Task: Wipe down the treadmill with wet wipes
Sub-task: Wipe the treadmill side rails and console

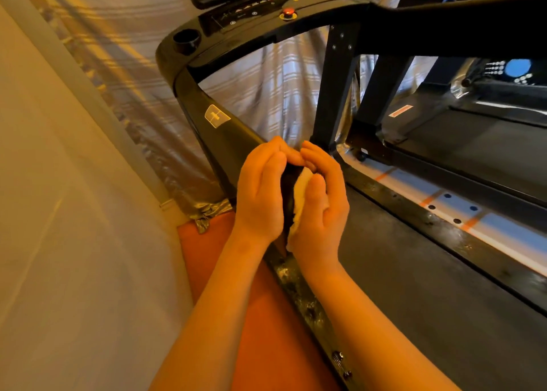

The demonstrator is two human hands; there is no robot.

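The wet wipe [299,196] is clasped by the curled right hand [324,213] against the end of the treadmill handrail [219,130]. That end is cupped opposite by the left hand [260,196] and is mostly hidden. A plaid curtain [266,85] hangs behind, with the running belt [429,287] alongside.

Honestly, hardly anything here is readable. The pale sticker [217,116] on the black handrail [192,100] has a plus or cross kind of mark, with no words I can make out. The red-and-white label [400,110] on the motor cover [426,124] has print, but it's too small and blurry. The console [254,8] has rows of tiny white button markings, all smeared.
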